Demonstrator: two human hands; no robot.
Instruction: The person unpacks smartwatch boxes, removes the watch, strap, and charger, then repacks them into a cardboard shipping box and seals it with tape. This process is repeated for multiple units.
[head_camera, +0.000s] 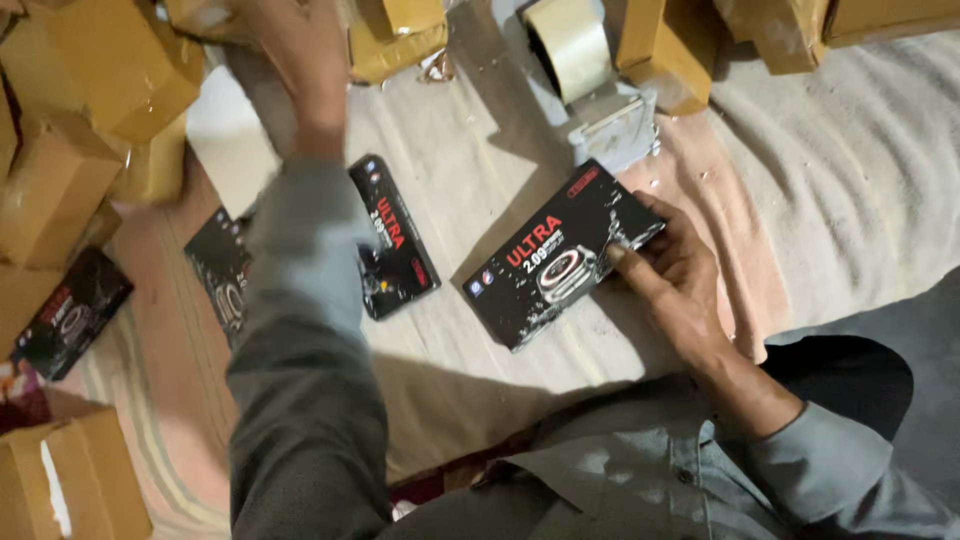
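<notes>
My right hand (672, 272) grips the right end of a flat black product box (545, 262) with a watch picture, holding it just above the cloth-covered floor. My left hand (300, 60) reaches far forward to the upper left, blurred, over the brown cardboard boxes; its fingers run out of the top of the frame and I cannot tell whether it holds anything. Under my left sleeve lies a second black box (398, 245), with a third (218, 265) partly hidden to its left.
Brown taped cartons (100, 60) pile up at the left and along the top. A grey tape dispenser with a roll of tape (585, 70) stands at top centre. Another black box (70, 312) lies at far left. A white card (228, 140) lies nearby.
</notes>
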